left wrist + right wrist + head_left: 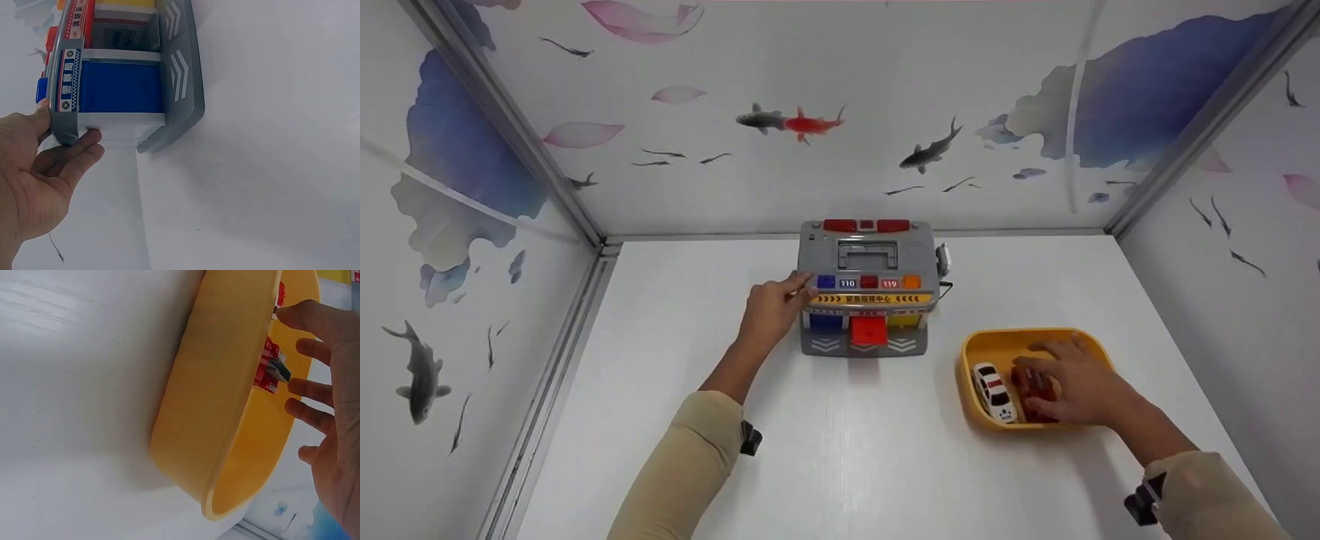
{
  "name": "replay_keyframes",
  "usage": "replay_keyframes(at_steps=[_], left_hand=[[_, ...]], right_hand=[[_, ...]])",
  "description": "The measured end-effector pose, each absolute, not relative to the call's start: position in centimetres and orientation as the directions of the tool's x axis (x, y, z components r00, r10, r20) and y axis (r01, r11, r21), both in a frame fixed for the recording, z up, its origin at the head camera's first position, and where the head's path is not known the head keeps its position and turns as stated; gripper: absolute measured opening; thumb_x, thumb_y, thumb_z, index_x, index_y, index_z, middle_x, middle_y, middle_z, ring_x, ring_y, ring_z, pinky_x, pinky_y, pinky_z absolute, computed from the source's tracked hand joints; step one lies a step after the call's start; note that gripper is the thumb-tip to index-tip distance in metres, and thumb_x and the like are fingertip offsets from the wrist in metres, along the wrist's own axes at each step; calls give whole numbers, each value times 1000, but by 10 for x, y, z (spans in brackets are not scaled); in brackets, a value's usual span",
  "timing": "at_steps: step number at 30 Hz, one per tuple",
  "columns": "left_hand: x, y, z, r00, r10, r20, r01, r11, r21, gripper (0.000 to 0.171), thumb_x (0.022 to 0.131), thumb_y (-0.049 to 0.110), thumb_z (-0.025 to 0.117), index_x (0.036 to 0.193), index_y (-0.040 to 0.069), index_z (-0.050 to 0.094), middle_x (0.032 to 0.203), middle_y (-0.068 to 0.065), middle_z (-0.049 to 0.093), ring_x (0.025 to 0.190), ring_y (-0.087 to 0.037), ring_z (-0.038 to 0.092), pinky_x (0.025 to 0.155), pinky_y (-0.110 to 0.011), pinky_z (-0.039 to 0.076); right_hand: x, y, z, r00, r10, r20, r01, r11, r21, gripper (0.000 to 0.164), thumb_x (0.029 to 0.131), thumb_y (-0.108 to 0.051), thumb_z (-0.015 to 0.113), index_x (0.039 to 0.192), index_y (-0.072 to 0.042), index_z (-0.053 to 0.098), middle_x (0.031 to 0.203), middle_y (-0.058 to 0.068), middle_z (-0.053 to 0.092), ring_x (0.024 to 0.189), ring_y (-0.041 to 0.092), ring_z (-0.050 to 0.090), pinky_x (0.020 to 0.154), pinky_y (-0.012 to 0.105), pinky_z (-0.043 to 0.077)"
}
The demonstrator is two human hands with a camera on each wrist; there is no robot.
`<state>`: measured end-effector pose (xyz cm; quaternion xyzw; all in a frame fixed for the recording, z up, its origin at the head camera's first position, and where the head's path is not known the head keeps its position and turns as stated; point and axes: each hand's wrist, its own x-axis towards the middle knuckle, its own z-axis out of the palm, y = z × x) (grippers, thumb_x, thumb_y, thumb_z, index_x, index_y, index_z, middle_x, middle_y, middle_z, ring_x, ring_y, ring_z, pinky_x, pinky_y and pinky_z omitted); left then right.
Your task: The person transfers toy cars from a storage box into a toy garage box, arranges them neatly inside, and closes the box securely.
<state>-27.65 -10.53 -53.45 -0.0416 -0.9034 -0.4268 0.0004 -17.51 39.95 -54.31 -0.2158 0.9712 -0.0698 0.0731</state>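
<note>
A grey toy garage (821, 251) stands at the back middle of the table, with blue and yellow doors and a red flap (869, 331) lowered in front. My left hand (769, 309) grips the left end of its roof edge. In the left wrist view the thumb lies near the blue button (41, 90), and the other fingers bend under the edge beside the blue door (121, 87). Over the yellow basin (975, 346), my right hand (1084, 386) reaches in with spread fingers around a red toy vehicle (1033, 384). Left of that vehicle lies a white toy police car (994, 391).
The white table (825, 465) is enclosed by a back wall (840, 184) and side walls printed with fish and petals. A white part (943, 259) and a dark hook stick out from the garage's right side.
</note>
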Motion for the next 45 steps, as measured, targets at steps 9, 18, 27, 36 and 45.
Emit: replay_keyframes(at_steps=[9,18,27,36,45], left_hand=[[-277,-106,-535,-997,73,40,77,638,766,48,110,43,70,152,21,68,157,-12,61,136,-29,73,106,-46,63],[-277,-105,-532,-997,70,44,79,641,763,47,109,42,71,151,19,69,156,-12,63,137,-29,71,107,-45,63],[-276,-104,-531,-997,69,28,66,642,764,49,110,43,69,154,20,66,158,-12,61,137,-29,72,105,-46,64],[-276,-104,-532,-997,75,22,65,648,759,49,110,44,68,154,21,65,157,-10,62,110,-21,77,90,-42,64],[-276,-104,-532,-996,71,50,84,648,757,47,109,45,69,151,22,69,157,-13,62,140,-32,69,108,-48,62]], right_hand=[[-176,400,-542,-900,-383,-207,-348,919,-185,85,84,-52,92,156,-16,64,156,23,59,141,51,53,116,78,45],[-177,400,-547,-901,-382,-206,-344,918,-197,100,77,-42,101,162,-12,56,156,26,55,137,51,55,112,73,53],[-177,400,-551,-901,-371,-226,-320,918,-233,100,79,-39,101,163,-12,54,158,27,52,138,51,53,112,73,53],[-177,402,-550,-912,-351,-213,-299,924,-239,100,78,-39,101,162,-10,54,161,26,52,140,49,53,107,70,58],[-178,400,-535,-922,-345,-179,-293,919,-263,98,79,-37,100,161,-11,54,162,25,50,137,48,56,103,68,60]])
